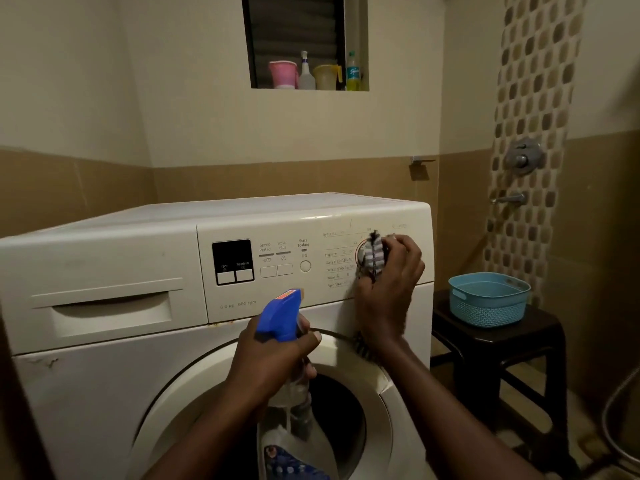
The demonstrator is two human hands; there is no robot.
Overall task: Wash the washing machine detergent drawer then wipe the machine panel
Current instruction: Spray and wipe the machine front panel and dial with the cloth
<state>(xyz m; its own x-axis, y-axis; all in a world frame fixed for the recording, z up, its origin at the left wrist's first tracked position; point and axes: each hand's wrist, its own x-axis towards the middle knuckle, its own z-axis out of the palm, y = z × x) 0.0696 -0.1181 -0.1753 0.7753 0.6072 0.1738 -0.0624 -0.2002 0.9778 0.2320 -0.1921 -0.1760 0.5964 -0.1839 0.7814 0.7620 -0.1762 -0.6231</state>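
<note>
Beside beige tiles [104, 181], our right hand [391, 282] is clamping the cloth [375, 254] on the panel dial [361, 253] to wipe, left hand [273, 355] gripping the spray bottle [280, 315] ready.

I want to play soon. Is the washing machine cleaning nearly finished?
Getting there. The detergent drawer sits shut in its slot, so that part looks done. Now the right hand presses a striped cloth on the dial, while the left hand holds the spray bottle. The rest of the panel, the buttons and display, probably comes next.
</note>
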